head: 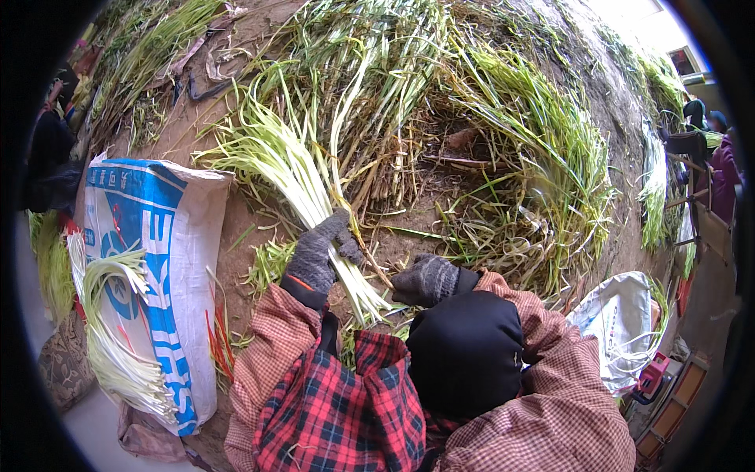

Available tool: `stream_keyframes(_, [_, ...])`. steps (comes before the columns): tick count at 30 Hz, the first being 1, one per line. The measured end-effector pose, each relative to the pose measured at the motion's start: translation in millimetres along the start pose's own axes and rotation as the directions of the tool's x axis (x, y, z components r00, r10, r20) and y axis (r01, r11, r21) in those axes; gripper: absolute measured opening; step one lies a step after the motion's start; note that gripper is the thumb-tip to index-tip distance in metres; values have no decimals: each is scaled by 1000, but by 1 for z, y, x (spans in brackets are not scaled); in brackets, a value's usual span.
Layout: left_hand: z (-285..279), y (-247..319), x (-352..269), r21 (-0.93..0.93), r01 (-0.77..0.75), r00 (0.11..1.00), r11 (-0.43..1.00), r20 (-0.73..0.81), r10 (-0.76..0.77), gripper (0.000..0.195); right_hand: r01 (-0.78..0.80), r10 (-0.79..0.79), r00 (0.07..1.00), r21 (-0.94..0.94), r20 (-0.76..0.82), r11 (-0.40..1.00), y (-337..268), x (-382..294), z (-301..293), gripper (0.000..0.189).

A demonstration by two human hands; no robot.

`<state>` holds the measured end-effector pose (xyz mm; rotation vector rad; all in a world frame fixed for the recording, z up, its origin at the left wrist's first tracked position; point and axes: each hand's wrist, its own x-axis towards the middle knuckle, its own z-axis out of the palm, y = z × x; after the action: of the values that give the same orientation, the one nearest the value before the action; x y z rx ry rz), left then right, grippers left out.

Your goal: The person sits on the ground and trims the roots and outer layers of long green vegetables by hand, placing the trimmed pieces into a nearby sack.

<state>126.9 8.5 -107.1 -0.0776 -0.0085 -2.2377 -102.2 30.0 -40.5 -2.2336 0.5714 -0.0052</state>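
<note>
My left hand point(318, 251), in a grey knit glove, is closed around a bundle of long leafy stalks point(301, 189) that look like garlic greens. Their white lower ends point(360, 289) stick out below the fist, and the pale yellow-green leaves fan up to the left. One stalk with a withered brown sheath point(368, 256) runs along the right side of that bundle. At its lower end my right hand point(427, 280), gloved the same way, pinches the brown tip. The right fingertips are partly hidden by the glove's back. Loose leaf scraps point(271, 262) lie on the soil below.
A large heap of uncleaned stalks point(377, 106) lies ahead, with discarded leaves point(531, 230) to its right. On the left, a cleaned bundle point(118, 342) rests on a blue-and-white woven sack point(194, 236). Red ties point(221, 342) lie beside it. A white sack point(613, 324) stands right; a person point(722, 171) sits beyond.
</note>
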Motion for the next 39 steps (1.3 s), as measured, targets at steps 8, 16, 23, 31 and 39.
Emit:
stream_keyframes(8, [19,-17,17,446,-28,875,895,-421,238,27,-214,380,916,646,-126,732,1,31,-77,27])
stream_keyframes(16, [64,-28,21,552,271,523,788,-772,361,17,-31,281,870,522,-406,852,-7,59,-74,20])
stream_keyframes(23, [89,-25,27,476,-27,563,879,-720,407,14,156,629,768,988,-118,-5,-6,33,-58,20])
stream_keyframes(31, [98,-5,34,370,-367,318,854,-812,489,12,692,738,611,646,-285,-324,18,-45,-96,17])
stream_keyframes(39, [97,-4,26,536,-239,494,810,-651,576,12,-92,901,298,930,-316,356,70,-137,-90,17])
